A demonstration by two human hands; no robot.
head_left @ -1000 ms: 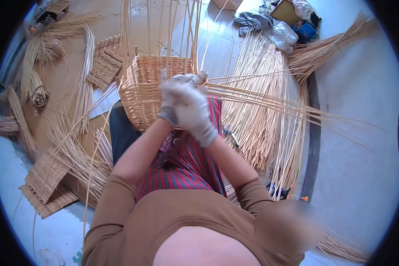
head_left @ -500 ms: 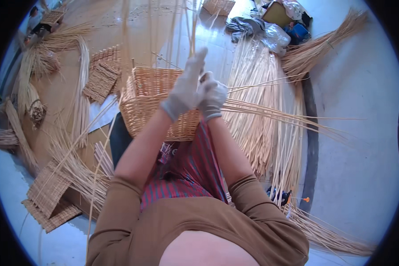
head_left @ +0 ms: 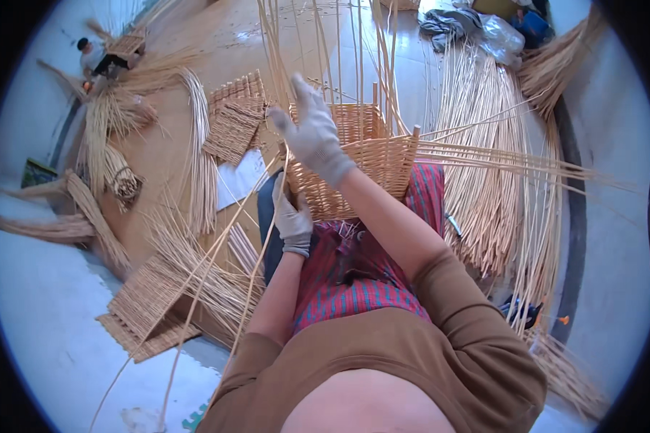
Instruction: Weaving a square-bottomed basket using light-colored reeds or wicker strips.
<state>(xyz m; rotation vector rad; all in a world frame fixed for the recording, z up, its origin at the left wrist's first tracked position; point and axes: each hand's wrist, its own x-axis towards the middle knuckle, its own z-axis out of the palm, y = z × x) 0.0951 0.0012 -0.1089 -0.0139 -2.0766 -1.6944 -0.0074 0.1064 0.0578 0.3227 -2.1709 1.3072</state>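
A half-woven wicker basket (head_left: 354, 169) rests on my lap, with long upright stakes (head_left: 361, 65) rising from its walls. My left hand (head_left: 293, 220), in a pale work glove, grips the basket's left side near the corner; some of its fingers are hidden behind the wall. Above the left end of the rim, my right hand (head_left: 316, 141), gloved too, is open with fingers apart and nothing in it. Loose weaving strands (head_left: 491, 155) stick out from the basket's right end.
Long pale wicker strands (head_left: 477, 137) lie in a wide spread on the right. Woven panels (head_left: 235, 133) sit at the far left, more panels (head_left: 148, 299) at the near left. Bundles (head_left: 126, 177) lie about on the left. Another person (head_left: 97, 58) sits far left.
My hands have come apart from the basket's right end and moved to its left end. The left hand is lower, against the side. The view has shifted, so the basket appears further right.
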